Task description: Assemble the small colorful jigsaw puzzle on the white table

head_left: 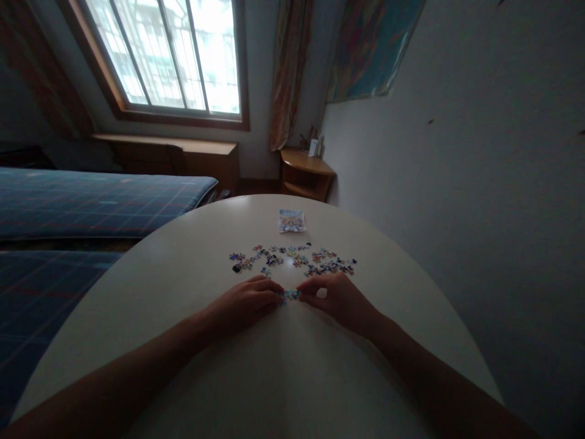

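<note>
Between my two hands, low over the white table, is a small strip of light-blue jigsaw puzzle pieces (pixel 291 295). My left hand (pixel 247 300) pinches its left end with thumb and fingers. At the right end, the thumb and forefinger of my right hand (pixel 340 300) close on it, with a gap showing behind the fingertips. How many pieces make up the strip is too small to tell. Just beyond my hands lie loose puzzle pieces (pixel 299 261), several in blue, orange and dark colours, scattered across the table.
A small printed picture sheet or packet (pixel 291 221) lies behind the pieces on the round white table (pixel 192 244). A bed with a blue plaid cover (pixel 105 198) stands at the left. The wall (pixel 479 201) runs along the right, and a wooden corner shelf (pixel 306 163) stands beyond.
</note>
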A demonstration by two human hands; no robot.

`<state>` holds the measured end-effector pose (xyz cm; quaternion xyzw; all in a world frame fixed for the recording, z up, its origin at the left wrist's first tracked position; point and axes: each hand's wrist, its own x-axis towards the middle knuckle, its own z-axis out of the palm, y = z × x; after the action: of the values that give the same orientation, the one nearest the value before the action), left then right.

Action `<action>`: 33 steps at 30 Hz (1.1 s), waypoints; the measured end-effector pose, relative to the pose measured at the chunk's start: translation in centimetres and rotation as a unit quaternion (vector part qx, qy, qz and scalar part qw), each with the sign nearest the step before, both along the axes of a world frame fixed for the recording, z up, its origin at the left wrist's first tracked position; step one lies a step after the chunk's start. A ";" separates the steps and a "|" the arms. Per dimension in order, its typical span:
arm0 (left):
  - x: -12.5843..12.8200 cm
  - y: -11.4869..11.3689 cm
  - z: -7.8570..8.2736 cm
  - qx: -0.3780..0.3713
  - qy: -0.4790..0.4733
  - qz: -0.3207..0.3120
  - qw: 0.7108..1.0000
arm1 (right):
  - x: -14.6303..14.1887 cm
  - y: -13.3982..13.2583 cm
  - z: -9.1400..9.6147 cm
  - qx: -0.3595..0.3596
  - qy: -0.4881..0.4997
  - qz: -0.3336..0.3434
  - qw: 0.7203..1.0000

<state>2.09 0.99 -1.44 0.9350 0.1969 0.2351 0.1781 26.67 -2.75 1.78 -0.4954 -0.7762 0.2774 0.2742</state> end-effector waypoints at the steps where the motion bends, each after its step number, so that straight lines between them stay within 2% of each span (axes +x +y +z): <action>1: 0.0 0.0 0.0 0.004 0.002 0.001 1.000 | 0.0 0.0 0.0 0.000 -0.003 0.001 1.000; 11: -0.2 0.3 -0.3 0.021 0.003 -0.011 1.000 | -0.1 0.3 -0.3 -0.018 -0.011 0.005 1.000; 16: -0.2 0.3 -0.3 0.029 0.000 -0.014 0.999 | -0.1 0.4 -0.4 0.003 -0.031 0.012 0.999; 24: 0.0 0.1 -0.1 0.038 -0.006 -0.009 0.999 | -0.7 0.0 -0.4 0.051 -0.030 0.069 0.996; 33: -0.1 0.0 0.2 0.046 0.016 -0.010 0.999 | -1.7 0.1 -1.8 0.104 -0.085 0.008 0.991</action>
<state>1.98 0.94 -1.27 0.9478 0.1793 0.2268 0.1345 25.00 -2.63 -0.06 -0.4796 -0.8253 0.1545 0.2549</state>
